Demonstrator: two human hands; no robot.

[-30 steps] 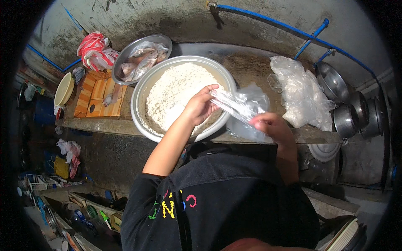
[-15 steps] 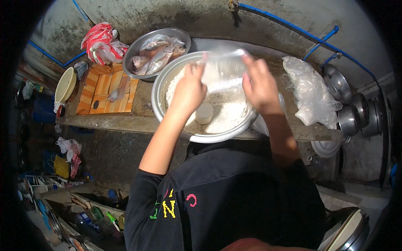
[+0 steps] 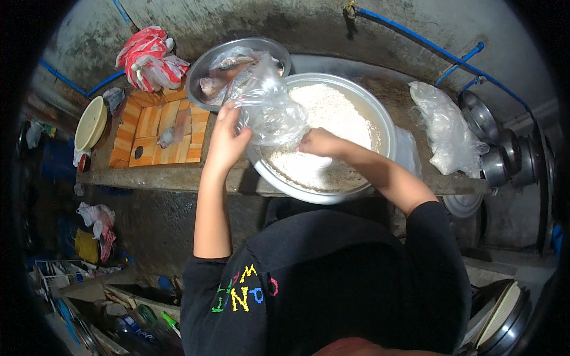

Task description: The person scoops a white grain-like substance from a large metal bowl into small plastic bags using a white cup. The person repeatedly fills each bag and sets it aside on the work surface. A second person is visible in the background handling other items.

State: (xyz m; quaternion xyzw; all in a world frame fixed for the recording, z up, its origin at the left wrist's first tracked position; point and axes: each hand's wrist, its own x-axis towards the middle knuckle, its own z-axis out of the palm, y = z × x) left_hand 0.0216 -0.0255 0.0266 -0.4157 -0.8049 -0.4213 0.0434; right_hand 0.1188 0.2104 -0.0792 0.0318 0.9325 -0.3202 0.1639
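Observation:
A wide metal basin point(image 3: 389, 139) in front of me holds a heap of white grains point(image 3: 332, 104) that look like rice. My left hand point(image 3: 227, 139) is closed on a clear plastic bag point(image 3: 270, 115), which hangs over the basin's left side with its mouth spread. Beside the bag, inside the basin, my right hand point(image 3: 322, 142) is closed on a small white cup point(image 3: 314, 163), low against the grains. The cup is blurred, so its contents are hard to make out. Behind the bag stands a metal bowl of fish point(image 3: 211, 87), partly covered by it.
To the left is a wood-patterned sink point(image 3: 148, 121) with a dark drain hole, a cream plastic basin point(image 3: 91, 124) and a red-striped bag point(image 3: 151, 56). On the right lie a filled clear bag point(image 3: 442, 130) and several metal pots point(image 3: 496, 166). The counter's front edge point(image 3: 166, 181) runs before me.
Both hands held the plastic bag over the basin. My left hand has moved left with the bag, now opened out; my right hand has let go of it and taken hold of the cup.

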